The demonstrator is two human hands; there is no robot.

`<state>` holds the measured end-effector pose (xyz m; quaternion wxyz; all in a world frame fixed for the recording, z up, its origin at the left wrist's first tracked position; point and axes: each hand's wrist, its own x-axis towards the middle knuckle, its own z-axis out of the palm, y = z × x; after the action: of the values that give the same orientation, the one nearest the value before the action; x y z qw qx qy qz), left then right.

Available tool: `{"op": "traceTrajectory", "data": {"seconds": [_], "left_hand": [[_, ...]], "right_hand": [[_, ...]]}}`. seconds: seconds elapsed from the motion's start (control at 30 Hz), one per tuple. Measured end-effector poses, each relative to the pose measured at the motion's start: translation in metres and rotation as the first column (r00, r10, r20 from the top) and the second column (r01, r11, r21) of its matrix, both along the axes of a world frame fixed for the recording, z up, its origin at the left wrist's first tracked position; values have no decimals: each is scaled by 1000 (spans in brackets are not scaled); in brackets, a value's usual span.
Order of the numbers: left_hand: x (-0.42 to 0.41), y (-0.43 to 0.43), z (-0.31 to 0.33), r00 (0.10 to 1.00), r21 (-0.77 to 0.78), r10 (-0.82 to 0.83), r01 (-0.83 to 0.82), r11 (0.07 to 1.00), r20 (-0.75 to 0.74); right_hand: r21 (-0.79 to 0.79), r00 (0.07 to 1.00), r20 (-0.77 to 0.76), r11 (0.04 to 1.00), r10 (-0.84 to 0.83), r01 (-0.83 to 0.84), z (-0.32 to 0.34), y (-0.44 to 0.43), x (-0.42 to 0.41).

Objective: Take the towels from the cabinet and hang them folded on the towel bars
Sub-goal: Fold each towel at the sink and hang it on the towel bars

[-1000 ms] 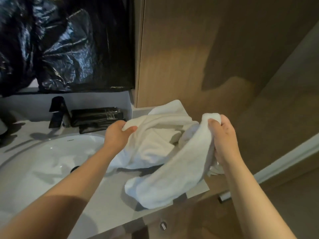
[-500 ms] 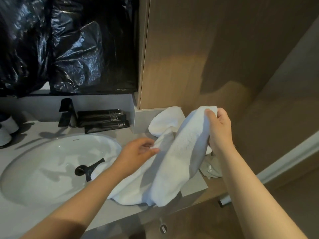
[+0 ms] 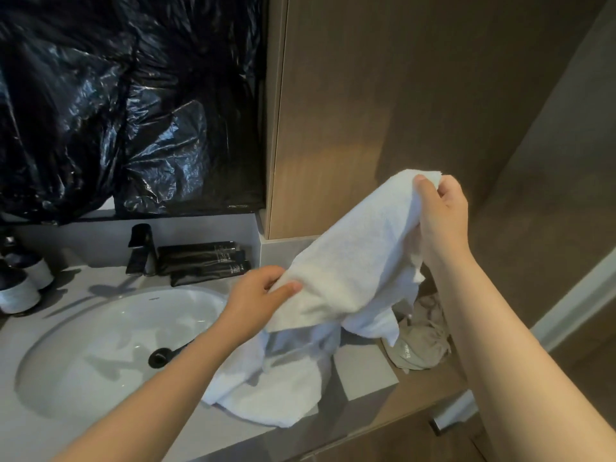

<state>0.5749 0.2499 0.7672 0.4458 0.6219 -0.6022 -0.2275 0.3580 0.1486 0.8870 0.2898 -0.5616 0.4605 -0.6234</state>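
A white towel (image 3: 350,261) is stretched between both hands above the right end of a grey counter (image 3: 363,371). The right hand (image 3: 440,211) is raised in front of a wood cabinet panel (image 3: 366,95), its fingers curled round the towel's top corner, thumb on the near side. The left hand (image 3: 260,298) is lower and to the left, over the right edge of the sink (image 3: 100,335), and pinches the towel's edge between thumb and fingers. The cloth slants down from the right hand to the left one; below that span the rest hangs loose and lies bunched on the counter, with part of it lapping over the sink's right rim. The towel is not folded. The sink is a white oval bowl with a black drain (image 3: 160,356). Behind it stands a black faucet (image 3: 141,250), and just right of the faucet lie black tubes (image 3: 200,258), stacked against the back wall. Two dark bottles (image 3: 20,288) with white labels stand at the far left. Crumpled black plastic (image 3: 116,111) covers the wall above the counter. Right of the towel, under the right forearm, a beige drawstring pouch (image 3: 423,341) sits on a wooden ledge beside the grey counter top
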Motion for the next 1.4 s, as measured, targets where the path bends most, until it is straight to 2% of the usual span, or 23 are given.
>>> {"op": "traceTrajectory", "data": {"seconds": [0.13,0.23,0.33,0.43,0.47,0.53,0.67,0.73,0.9,1.03,1.1,1.27,1.4], "left_hand": [[11,2,33,998,-129,62,-61,990,3],[22,1,30,992,-107,125,-127,986,-24],[35,-3,-1,962,65,258,-264,962,84],[44,-2,-42,933,272,334,-359,893,133],[44,1,-54,932,286,331,-360,888,145],[41,10,-72,941,239,281,-322,916,191],[25,24,-98,974,222,100,-145,964,202],[15,26,-108,973,234,29,-84,969,228],[4,13,-124,956,202,-26,-36,979,293],[2,-3,-132,875,177,-119,39,983,470],[-2,-13,-133,829,188,-164,73,979,535],[-5,-35,-132,709,213,-209,85,973,674],[1,-42,-128,685,279,-241,57,959,688]], "right_hand": [[-102,999,-7,994,41,-41,25,10,9],[-75,992,-79,992,95,-100,22,10,21],[191,937,-242,959,252,-208,-15,-1,32],[585,853,-282,784,439,-209,-76,1,34],[659,847,-252,724,469,-204,-96,6,33],[709,838,-247,680,486,-186,-132,14,28],[707,814,-336,698,474,-114,-180,28,15],[660,773,-420,745,475,-99,-191,37,9],[533,592,-667,845,452,-45,-203,59,-3],[488,395,-801,873,451,-6,-200,67,-8],[474,349,-827,881,441,9,-201,68,-10],[497,335,-819,868,466,7,-210,68,-18],[511,350,-803,860,482,-11,-215,67,-24]]}}
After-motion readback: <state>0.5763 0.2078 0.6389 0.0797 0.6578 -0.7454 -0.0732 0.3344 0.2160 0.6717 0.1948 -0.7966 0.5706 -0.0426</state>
